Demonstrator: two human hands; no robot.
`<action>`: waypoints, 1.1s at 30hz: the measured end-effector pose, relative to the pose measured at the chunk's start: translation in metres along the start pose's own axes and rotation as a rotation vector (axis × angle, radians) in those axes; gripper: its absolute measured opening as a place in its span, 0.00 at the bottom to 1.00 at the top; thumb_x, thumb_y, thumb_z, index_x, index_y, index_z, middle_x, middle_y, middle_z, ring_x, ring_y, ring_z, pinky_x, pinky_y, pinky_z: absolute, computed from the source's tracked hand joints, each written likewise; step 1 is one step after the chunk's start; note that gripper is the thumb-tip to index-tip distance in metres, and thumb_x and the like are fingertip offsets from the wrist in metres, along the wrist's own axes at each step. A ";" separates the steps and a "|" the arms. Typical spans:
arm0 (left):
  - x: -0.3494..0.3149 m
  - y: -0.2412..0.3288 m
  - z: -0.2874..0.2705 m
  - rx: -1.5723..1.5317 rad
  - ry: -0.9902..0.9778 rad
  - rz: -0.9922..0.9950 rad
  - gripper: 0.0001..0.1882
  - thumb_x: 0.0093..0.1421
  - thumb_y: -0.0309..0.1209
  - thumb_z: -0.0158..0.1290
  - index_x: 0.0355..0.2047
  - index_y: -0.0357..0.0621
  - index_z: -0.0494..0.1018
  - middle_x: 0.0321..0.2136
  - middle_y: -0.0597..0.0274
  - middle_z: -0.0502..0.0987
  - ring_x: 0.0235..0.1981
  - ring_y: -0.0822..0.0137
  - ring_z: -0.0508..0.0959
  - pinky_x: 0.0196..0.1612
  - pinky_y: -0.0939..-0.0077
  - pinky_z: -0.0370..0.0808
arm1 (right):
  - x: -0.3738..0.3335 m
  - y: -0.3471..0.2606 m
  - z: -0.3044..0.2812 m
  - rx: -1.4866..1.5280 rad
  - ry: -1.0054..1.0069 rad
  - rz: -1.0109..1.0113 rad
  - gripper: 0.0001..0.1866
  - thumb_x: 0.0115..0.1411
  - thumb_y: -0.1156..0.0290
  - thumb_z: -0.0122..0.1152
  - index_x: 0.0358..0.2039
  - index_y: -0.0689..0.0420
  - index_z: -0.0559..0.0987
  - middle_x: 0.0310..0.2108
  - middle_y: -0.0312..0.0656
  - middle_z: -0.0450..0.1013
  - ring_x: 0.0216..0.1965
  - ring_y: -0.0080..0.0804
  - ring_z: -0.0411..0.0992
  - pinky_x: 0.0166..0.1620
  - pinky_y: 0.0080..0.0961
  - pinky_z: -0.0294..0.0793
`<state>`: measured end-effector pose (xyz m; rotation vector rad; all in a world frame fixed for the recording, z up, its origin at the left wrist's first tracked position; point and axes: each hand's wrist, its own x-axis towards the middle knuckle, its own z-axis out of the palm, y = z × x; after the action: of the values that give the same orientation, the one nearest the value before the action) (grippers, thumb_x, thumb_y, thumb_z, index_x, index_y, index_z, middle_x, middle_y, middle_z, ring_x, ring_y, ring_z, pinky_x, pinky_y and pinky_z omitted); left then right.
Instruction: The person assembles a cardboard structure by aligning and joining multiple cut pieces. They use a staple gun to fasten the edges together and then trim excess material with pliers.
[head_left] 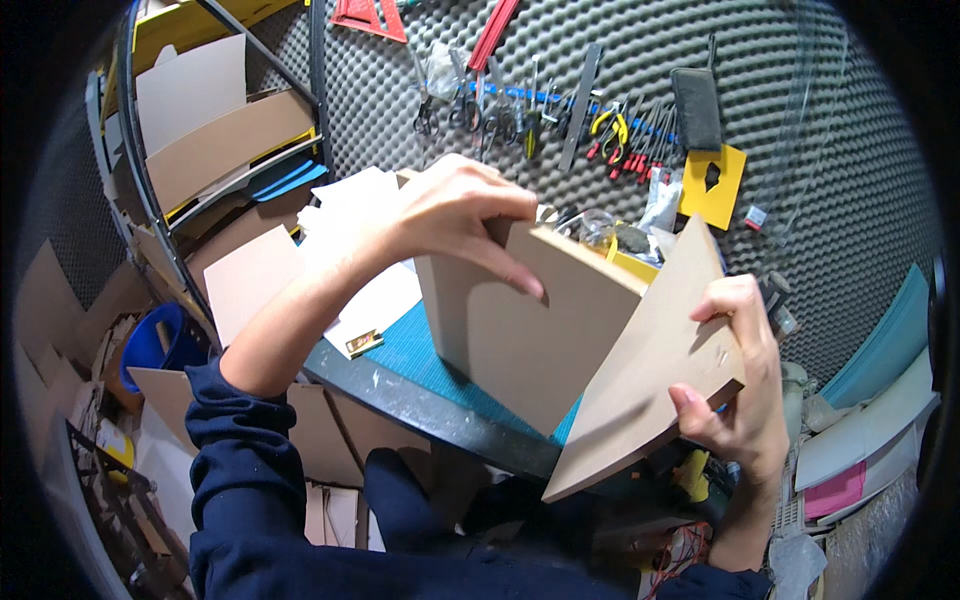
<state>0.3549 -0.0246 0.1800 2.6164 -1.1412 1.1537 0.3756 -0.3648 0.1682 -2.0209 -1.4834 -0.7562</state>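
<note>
My left hand (pixel 465 215) is closed over the upper edge of a light-brown fibreboard panel (pixel 520 330), thumb on the near face and the other fingers mostly behind it. That panel stands upright on a teal cutting mat (pixel 405 340). My right hand (pixel 740 365) grips the right edge of a second, tilted fibreboard panel (pixel 650 360), its thumb near the lower corner. This second panel crosses in front of the first one's right end; whether the two touch there I cannot tell. Its lowest corner hangs past the table's front edge (pixel 440 425).
A small matchbox-like box (pixel 364 343) lies on the mat, beside white sheets (pixel 375 300). Hand tools, among them yellow-handled pliers (pixel 609 128), hang on the grey foam wall. Boards fill a rack (pixel 225 145) at left, above a blue bucket (pixel 160 340). Sheets lean at right.
</note>
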 end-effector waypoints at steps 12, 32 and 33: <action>-0.002 0.009 0.002 0.143 0.023 0.045 0.29 0.52 0.62 0.59 0.28 0.46 0.73 0.20 0.62 0.73 0.24 0.60 0.78 0.31 0.68 0.73 | 0.020 -0.022 0.016 0.058 0.053 0.078 0.25 0.45 0.61 0.72 0.43 0.56 0.77 0.37 0.46 0.68 0.39 0.42 0.71 0.44 0.34 0.73; -0.015 0.049 0.005 0.118 0.185 -0.085 0.24 0.54 0.58 0.62 0.30 0.49 0.75 0.22 0.64 0.70 0.25 0.65 0.72 0.32 0.69 0.67 | 0.026 -0.053 0.038 0.220 0.129 0.189 0.21 0.48 0.76 0.63 0.43 0.60 0.70 0.31 0.42 0.64 0.33 0.30 0.65 0.39 0.27 0.67; -0.015 0.049 0.004 0.100 0.181 -0.081 0.24 0.54 0.58 0.61 0.31 0.50 0.75 0.22 0.65 0.70 0.25 0.65 0.72 0.32 0.69 0.67 | 0.028 -0.053 0.039 0.189 0.132 0.166 0.19 0.48 0.76 0.64 0.42 0.61 0.71 0.31 0.42 0.64 0.33 0.31 0.65 0.39 0.27 0.67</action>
<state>0.3184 -0.0527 0.1562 2.5380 -0.9588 1.4308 0.3365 -0.3050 0.1643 -1.8865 -1.2463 -0.6420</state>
